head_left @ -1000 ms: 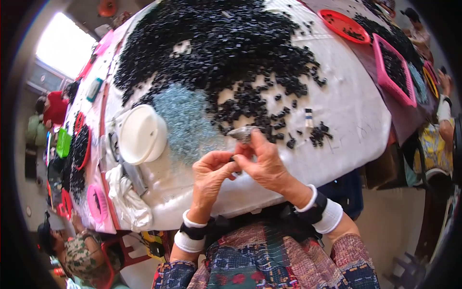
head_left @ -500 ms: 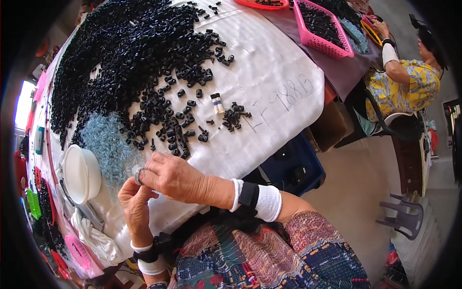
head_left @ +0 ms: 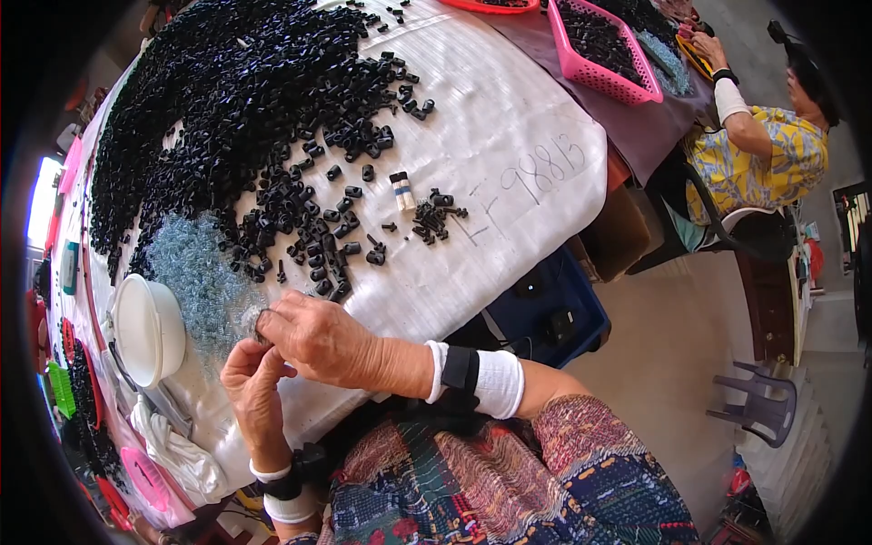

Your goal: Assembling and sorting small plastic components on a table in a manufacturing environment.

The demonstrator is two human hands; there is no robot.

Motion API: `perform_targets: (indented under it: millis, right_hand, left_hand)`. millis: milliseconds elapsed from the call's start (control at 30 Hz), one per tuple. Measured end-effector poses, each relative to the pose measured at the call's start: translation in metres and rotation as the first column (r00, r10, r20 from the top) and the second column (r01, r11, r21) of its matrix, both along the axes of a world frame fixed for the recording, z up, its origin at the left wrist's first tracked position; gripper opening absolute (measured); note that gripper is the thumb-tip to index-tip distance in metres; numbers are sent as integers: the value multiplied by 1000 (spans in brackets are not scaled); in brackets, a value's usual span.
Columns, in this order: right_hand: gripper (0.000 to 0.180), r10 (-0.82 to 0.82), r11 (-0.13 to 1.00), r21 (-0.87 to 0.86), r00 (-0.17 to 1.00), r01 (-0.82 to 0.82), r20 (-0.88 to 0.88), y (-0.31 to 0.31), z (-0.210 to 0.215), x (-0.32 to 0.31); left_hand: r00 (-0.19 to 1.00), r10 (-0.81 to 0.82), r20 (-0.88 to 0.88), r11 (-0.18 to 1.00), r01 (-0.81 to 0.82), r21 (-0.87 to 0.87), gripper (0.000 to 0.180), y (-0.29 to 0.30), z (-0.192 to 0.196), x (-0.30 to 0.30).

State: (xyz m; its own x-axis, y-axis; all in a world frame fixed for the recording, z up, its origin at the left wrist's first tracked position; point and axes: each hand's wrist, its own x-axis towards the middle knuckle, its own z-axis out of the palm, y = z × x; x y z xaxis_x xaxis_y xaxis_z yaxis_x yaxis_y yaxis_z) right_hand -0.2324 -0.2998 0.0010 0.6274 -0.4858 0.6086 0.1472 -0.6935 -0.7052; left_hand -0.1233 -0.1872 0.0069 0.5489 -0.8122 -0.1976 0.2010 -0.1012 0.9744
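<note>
While your right hand (head_left: 318,341) and left hand (head_left: 254,381) pinch one small dark piece (head_left: 261,325) between fingertips beside the pale blue parts (head_left: 195,277), you seem mid-assembly; next, seat it squarely before releasing.

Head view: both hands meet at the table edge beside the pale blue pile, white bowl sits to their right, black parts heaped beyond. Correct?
Not quite. In the head view the white bowl sits to the left of the hands, not their right. The rest holds: left hand and right hand meet at the table edge beside the pale blue pile, with the black parts heaped beyond.
</note>
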Motion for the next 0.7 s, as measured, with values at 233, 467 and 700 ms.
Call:
perform_targets:
  millis: [233,467,700]
  right_hand:
    - [15,-48,991,128,998,44,32,0,-4,3]
    - [15,-22,996,89,998,17,55,-2,-4,2]
    - [14,-37,980,200,996,21,76,-3,-5,2]
  left_hand:
    - [996,58,-62,998,-59,-16,14,1,-4,-3]
    - [1000,21,1,999,-21,-25,16,-1,-4,-6]
    - [998,67,6,998,-67,-21,15,-3,-6,-8]
